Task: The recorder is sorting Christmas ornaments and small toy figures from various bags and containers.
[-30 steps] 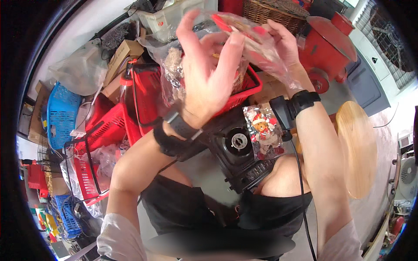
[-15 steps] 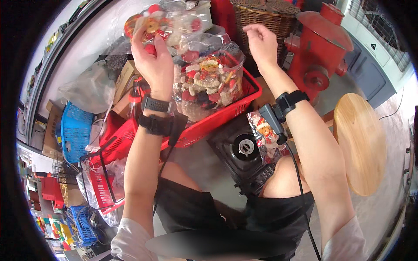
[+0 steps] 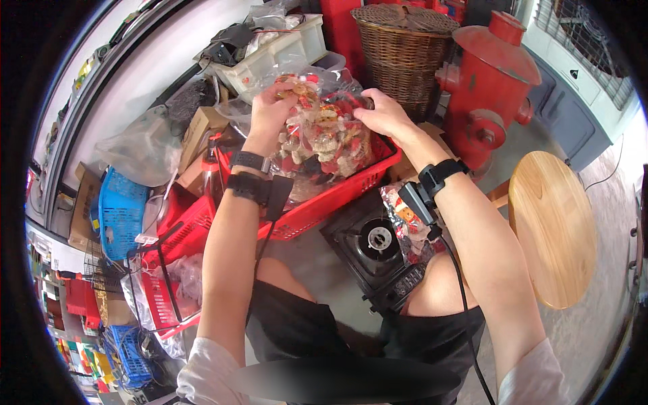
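A: From the head camera, what do the hands have?

B: A clear plastic bag (image 3: pixel 324 138) stuffed with small red, gold and cream trinkets. It is held up over the red basket (image 3: pixel 337 196), its lower end sagging toward the basket's inside.

A: And the grip?

B: The left hand (image 3: pixel 270 115) has its fingers curled shut on the bag's upper left edge. The right hand (image 3: pixel 385 115) presses on the upper right, fingers bent over the plastic and closed on it.

A: How would you expect it to handle?

B: Soft and shapeless, I'd say. The film is thin and glossy, likely slippery, and the contents shift loosely, so the bulk slumps wherever it isn't supported. It looks fairly light for its bulk. Gathering the film at the top, as both hands do, seems the sure hold; a palm under the belly would steady it.

A: Fragile?

B: The pieces may be; I can't tell their material. The film could tear on the basket's rim.

A: What else is about?

B: A black portable gas stove (image 3: pixel 378 246) by the knees, a red hydrant (image 3: pixel 493 88), a wicker basket (image 3: pixel 405 47), and a round wooden stool (image 3: pixel 550 226) at right.
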`<state>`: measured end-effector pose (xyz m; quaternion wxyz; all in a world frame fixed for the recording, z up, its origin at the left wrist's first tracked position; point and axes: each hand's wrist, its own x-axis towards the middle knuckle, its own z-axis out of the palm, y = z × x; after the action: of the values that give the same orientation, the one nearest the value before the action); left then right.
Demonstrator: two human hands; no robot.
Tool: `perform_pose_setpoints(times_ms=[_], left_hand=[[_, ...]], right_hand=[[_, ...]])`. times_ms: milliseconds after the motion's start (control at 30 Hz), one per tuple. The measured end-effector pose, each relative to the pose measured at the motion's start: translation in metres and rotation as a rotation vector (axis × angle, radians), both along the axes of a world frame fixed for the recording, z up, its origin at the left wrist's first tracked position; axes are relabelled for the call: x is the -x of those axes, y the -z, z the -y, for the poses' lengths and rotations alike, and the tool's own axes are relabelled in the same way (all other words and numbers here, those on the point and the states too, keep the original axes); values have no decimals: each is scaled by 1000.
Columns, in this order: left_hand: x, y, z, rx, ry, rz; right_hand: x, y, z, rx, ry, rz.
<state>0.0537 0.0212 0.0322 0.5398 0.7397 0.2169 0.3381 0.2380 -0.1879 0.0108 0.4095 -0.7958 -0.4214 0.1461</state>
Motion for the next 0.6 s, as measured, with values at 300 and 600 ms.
perform_pose_setpoints(times_ms=[300, 600], left_hand=[[19, 1, -21, 5, -165, -77], [26, 14, -50, -47, -197, 25]], right_hand=[[9, -12, 8, 10, -18, -74], [10, -11, 4, 12, -34, -21]])
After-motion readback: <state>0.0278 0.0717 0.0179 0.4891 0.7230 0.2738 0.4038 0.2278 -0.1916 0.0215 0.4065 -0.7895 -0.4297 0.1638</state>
